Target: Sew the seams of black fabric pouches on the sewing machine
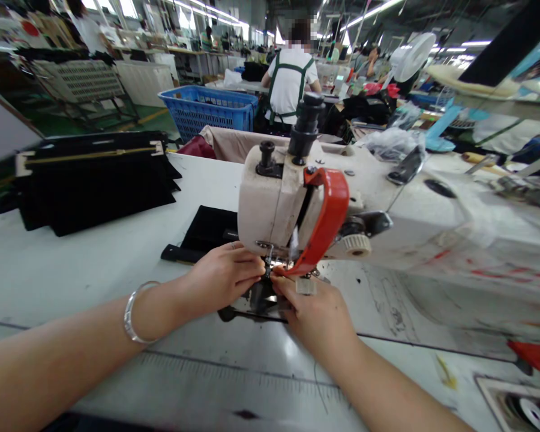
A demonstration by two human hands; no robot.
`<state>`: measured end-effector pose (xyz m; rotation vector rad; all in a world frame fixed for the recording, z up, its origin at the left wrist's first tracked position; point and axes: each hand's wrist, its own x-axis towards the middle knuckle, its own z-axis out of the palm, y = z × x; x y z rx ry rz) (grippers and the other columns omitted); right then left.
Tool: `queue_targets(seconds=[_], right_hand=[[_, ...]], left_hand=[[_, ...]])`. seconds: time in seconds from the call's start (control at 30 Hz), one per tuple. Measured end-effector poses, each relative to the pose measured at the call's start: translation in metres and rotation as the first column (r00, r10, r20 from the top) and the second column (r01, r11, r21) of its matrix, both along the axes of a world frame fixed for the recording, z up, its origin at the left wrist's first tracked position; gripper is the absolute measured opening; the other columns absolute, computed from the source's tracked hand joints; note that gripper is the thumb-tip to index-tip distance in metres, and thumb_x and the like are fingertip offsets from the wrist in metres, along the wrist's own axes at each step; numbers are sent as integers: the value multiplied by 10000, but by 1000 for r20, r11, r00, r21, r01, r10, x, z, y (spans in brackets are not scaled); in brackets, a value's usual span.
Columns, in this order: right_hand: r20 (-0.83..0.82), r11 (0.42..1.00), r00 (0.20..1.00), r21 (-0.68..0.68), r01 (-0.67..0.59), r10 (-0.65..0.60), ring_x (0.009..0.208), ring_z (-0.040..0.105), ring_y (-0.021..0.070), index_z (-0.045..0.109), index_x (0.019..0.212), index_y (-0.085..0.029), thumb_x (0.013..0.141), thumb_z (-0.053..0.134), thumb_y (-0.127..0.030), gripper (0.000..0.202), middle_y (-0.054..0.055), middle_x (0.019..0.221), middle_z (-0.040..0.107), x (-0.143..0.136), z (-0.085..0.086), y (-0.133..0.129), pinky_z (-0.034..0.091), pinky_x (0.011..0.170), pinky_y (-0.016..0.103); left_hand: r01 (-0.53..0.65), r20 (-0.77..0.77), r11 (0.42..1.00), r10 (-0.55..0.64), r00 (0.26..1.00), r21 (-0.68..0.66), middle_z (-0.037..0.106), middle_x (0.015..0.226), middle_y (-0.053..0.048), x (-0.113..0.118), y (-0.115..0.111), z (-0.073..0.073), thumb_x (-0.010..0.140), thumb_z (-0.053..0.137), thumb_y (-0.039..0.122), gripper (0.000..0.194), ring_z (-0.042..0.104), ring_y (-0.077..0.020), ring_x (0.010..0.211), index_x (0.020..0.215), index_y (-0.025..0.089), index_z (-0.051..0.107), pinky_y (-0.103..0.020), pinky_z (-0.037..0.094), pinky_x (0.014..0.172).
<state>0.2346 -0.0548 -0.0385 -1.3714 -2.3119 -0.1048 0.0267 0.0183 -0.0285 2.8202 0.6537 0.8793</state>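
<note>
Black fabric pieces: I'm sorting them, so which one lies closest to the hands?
The small black piece beside the sewing machine, just past the left hand. The big black stack lies farther left.

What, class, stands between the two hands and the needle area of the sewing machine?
Nothing visible does. The left hand and right hand both reach the needle area under the sewing machine head; the red guard hangs just above the right hand's fingertips, not blocking them.

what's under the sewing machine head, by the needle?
Both hands, left hand and right hand, meet there at the needle area. Dark fabric shows beneath; their fingers hide the needle plate.
</note>
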Motion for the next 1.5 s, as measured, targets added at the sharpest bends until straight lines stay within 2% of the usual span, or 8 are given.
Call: queue_targets(seconds=[0.37,0.7,0.8,0.87,0.97,1.13,1.3,1.5], right_hand=[[-8,1000,1000,-20,15,-16,755,675,224,725,1044,-203,768,584,-62,340,89,1044,736,2,-4,2,549,617,311],[72,934,947,-205,-293,313,995,692,266,595,1306,-200,668,618,-70,652,89,1402,567,-13,27,-30,598,788,379],[188,927,938,-298,-229,292,802,720,266,592,1323,-188,683,668,-113,649,144,1375,578,-38,30,-50,606,631,365],[211,921,931,-322,-221,297,729,715,250,626,1276,-167,663,719,-139,621,144,1248,654,-57,28,-63,586,559,318],[198,900,912,-332,-283,359,661,706,240,655,1225,-158,613,805,-219,633,122,1104,698,-84,19,-80,542,468,283],[-85,868,940,-365,-337,329,611,684,206,711,1050,-242,727,735,-273,325,31,957,696,-102,16,-97,527,470,285],[-512,927,857,-343,-154,-48,1195,578,238,576,1321,-232,921,492,-205,409,84,1393,537,-79,36,-80,478,988,366],[-642,750,728,-600,-280,-241,828,611,180,682,880,-220,925,557,-299,154,8,860,653,-68,48,-79,463,762,287]], left_hand=[[-23,-51,998,21,998,-52,728,992,-65,-3,6,-4,956,500,158,212,670,-210,999,992,173,708,-355,513,973],[99,-149,892,-181,972,-440,695,837,-1,-64,-68,48,753,476,25,291,632,-161,842,864,218,664,-264,510,844],[-322,-133,892,295,946,-318,681,1045,-47,-104,-87,34,880,484,149,230,596,-227,1033,991,226,670,-387,452,982],[-677,-136,692,667,732,-249,614,1173,-113,-126,-90,21,863,594,361,311,532,-327,1134,1120,193,642,-527,384,1038],[-830,-175,461,832,527,-313,569,1110,-142,-136,-86,6,733,684,516,494,494,-403,1117,1061,152,624,-624,334,1027],[-716,-163,487,759,630,-500,586,831,-27,-105,-81,9,712,609,283,151,595,-259,840,817,211,529,-431,481,845],[-446,-70,506,600,797,-739,663,802,9,-83,-107,28,775,543,219,341,652,-189,745,1113,193,507,-294,512,694],[19,121,177,584,802,-984,698,914,-40,-77,-149,54,898,628,419,263,654,-206,841,991,173,627,-283,506,738]])
